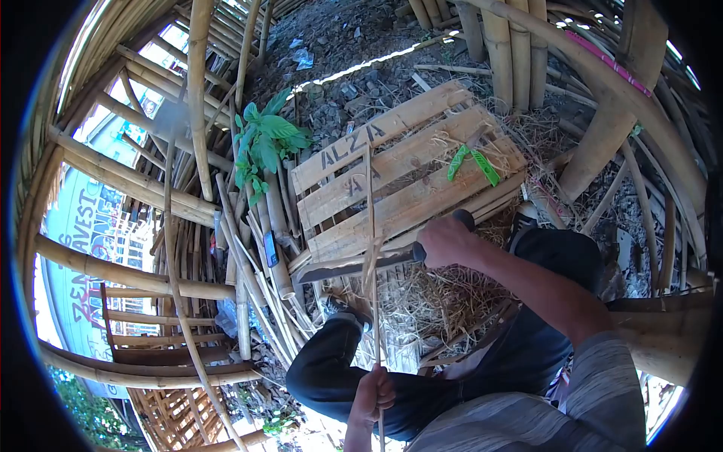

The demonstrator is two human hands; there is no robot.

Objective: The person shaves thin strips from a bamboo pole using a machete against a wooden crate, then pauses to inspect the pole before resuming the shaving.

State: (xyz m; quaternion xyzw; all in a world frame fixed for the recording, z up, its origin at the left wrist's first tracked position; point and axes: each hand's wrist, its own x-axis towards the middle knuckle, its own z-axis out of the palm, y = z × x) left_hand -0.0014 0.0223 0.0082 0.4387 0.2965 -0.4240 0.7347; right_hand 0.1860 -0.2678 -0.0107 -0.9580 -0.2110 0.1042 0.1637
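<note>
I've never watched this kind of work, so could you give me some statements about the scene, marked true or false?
1. The right hand grips a long knife. True.
2. The left hand is empty. False: the left hand holds a thin stick.
3. The wooden pallet has dark letters on it. True.
4. The leafy plant lies on top of the pallet. False: the plant is beside the pallet.
</note>
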